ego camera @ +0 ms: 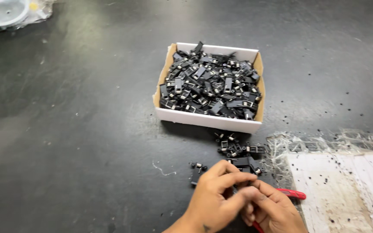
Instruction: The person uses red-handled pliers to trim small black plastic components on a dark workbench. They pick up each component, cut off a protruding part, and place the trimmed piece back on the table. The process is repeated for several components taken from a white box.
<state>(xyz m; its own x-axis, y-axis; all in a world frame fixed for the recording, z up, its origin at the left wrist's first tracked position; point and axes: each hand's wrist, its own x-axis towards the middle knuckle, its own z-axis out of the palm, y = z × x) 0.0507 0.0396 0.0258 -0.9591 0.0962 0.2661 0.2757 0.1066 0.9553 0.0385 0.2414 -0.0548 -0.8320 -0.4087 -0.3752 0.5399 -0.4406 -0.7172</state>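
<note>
Both hands pinch 1 small black part [237,188]: left hand [214,200], right hand [275,211] also gripping red-handled tool [292,194]. Parts box [208,120] at 12 o'clock.

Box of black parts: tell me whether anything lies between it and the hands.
Yes. A small loose pile of black parts lies on the dark table between the white box and the left hand and right hand. Nothing else blocks the way.
</note>
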